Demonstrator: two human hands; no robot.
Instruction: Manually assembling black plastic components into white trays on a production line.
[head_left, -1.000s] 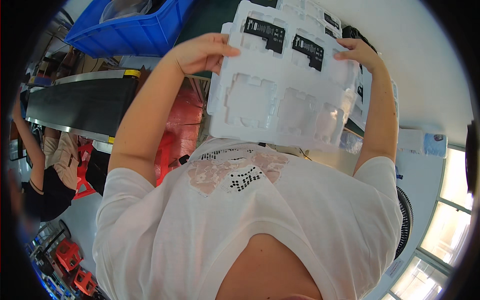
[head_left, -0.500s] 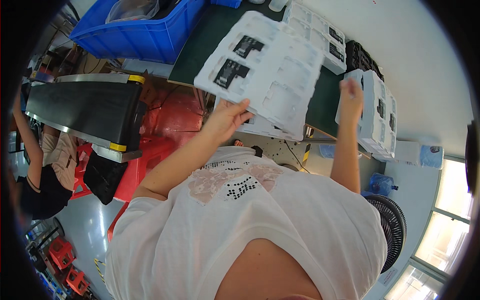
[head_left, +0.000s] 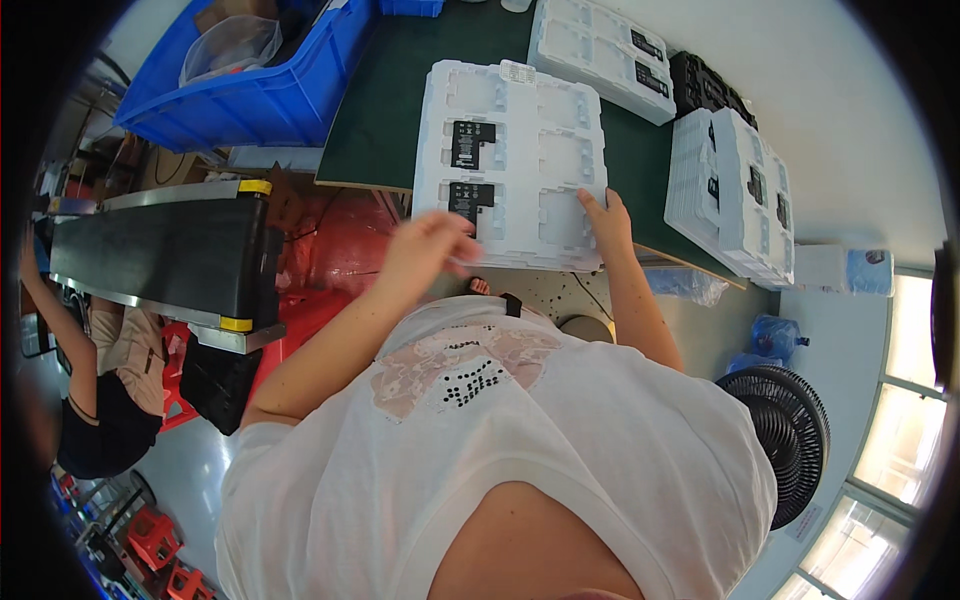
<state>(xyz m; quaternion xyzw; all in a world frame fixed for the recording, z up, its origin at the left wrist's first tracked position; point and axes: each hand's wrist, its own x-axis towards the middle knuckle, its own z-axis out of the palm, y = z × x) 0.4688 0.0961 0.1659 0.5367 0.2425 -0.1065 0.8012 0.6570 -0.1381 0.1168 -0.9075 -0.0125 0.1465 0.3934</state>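
Note:
A white plastic tray (head_left: 522,150) with moulded pockets lies squarely before me at the front of the green table, seemingly on top of others. Black, L-shaped flat battery packs sit in its left column, one battery (head_left: 468,145) in the middle pocket and another battery (head_left: 466,197) nearer me. My left hand (head_left: 428,250) hovers by the tray's near left corner, slightly blurred, fingers loosely apart and nothing visible in them. At the near right edge, my right hand (head_left: 608,222) grips the tray, thumb on top and fingers down the side.
More stacked white trays stand at the back (head_left: 600,55) and on the right (head_left: 735,190), beside a black crate (head_left: 708,85). A blue bin (head_left: 250,110) is at back left. Left of the green table (head_left: 385,120) runs a black conveyor (head_left: 160,230), with another person beyond. A fan (head_left: 775,440) stands right.
The tray, tilted in my left hand earlier, now lies level and straight. My left hand has let go of it. My right hand has come from beside the right stack to the tray's edge.

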